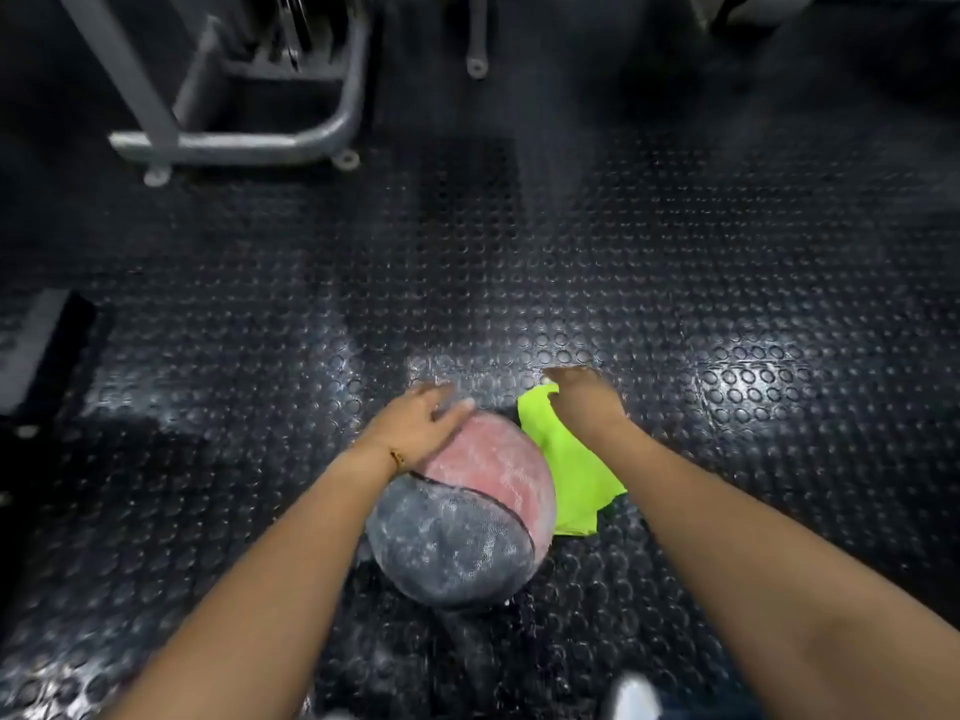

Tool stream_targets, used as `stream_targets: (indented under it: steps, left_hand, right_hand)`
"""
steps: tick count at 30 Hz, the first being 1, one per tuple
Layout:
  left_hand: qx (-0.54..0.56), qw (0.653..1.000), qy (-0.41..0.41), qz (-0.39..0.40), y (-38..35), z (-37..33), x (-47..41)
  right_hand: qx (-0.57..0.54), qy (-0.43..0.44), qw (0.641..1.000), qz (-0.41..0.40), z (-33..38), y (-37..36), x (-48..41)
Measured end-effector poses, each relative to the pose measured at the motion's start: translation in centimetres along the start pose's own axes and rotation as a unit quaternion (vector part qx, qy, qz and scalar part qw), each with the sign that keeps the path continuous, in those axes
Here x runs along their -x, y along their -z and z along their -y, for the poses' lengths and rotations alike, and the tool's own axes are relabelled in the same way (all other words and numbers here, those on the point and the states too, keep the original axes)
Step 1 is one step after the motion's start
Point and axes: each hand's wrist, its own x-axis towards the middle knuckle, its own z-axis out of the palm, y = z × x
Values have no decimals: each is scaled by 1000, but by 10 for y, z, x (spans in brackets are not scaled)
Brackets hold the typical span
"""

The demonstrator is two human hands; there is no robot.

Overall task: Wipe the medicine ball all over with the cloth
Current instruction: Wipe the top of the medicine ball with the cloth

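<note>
While left fingers (445,409) lie flat on the dusty ball (467,517), right fingers (560,380) pinch cloth (574,472).

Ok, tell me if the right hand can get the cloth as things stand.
Likely yes: the right hand is at the far edge of the cloth, beside the medicine ball; nothing lies between them.

**Single head-worn wide-angle view.** The camera looks forward and steeply down at the studded floor (675,252). The medicine ball (462,511) lies close below the lens. Both forearms enter from the near edge toward the ball. The left hand (415,428) rests on it, and the right hand (582,402) grips the cloth (571,470) just beside it. A grey machine frame (234,142) stands well beyond the ball, to its left.
</note>
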Motion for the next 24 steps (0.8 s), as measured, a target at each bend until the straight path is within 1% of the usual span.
stream_targets:
  steps: [1,4,7,8,10,13,16,18,20,22,24]
  left_hand:
    - [14,1000,-2,9,-6,1,-1]
    - [27,1000,-6,10,-26,10,-4]
    - [55,998,9,-14,-32,12,-14]
    - [62,998,8,-17,-32,12,-16]
    - [75,997,1,-18,-33,14,-19]
    - [68,998,-3,-14,-31,14,-26]
    - [73,997,14,-6,-26,13,-27]
    - [30,998,34,-44,-25,11,-26]
    - [-7,989,81,-123,-28,8,-22]
    - [23,972,115,-202,-42,2,-11]
    - [62,961,125,-239,-63,-4,8]
  right_hand:
    - [18,-15,999,26,-4,-9,-1]
    - [20,-66,994,89,-17,-50,-11]
    - [-34,-142,981,125,-24,-79,-18]
    - [-58,-158,978,122,-26,-86,-17]
    - [-80,-159,977,115,-28,-104,-19]
    - [-67,-158,983,67,-28,-121,-26]
    - [-40,-102,994,26,-21,-121,-29]
    - [-60,-78,995,16,-17,-108,-25]
    - [-117,-94,989,-16,-11,-78,-16]
    - [-199,-104,973,-50,-8,-40,-1]
    - [-255,-99,959,-70,-8,4,22]
